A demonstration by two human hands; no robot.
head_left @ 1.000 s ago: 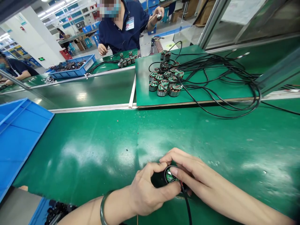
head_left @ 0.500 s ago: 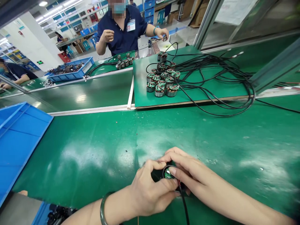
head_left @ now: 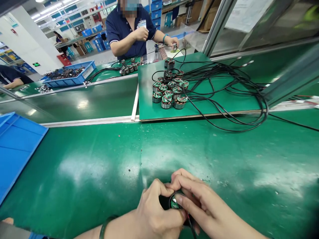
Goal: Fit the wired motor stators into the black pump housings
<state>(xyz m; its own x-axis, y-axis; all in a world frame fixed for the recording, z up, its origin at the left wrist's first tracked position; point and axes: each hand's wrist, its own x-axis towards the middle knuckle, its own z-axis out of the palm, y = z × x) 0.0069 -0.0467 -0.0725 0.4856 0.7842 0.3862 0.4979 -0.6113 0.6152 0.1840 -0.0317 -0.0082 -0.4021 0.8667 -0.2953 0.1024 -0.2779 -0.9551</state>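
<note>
Near the front of the green bench, both my hands close around a small round black housing with a green circuit board (head_left: 173, 204) inside it. My left hand (head_left: 157, 209) wraps the near and left sides, its fingers curled round the rim. From the other side my right hand (head_left: 199, 199) grips it, thumb pressed down on the board. A black cable (head_left: 191, 225) with a bit of red wire leaves the housing toward me. Fingers hide most of the housing's wall and its underside.
A raised green board (head_left: 147, 111) ahead carries several motor cores (head_left: 166, 101) and a tangle of black cables (head_left: 224, 73). A blue bin (head_left: 20, 146) stands at left. Across the bench, a co-worker (head_left: 129, 36) handles a similar core; a parts-filled blue crate (head_left: 72, 81) sits further left.
Both hands and the housing sit lower in the picture, still gripping. The black cable shows less. The co-worker's bent arm has swung across the chest.
</note>
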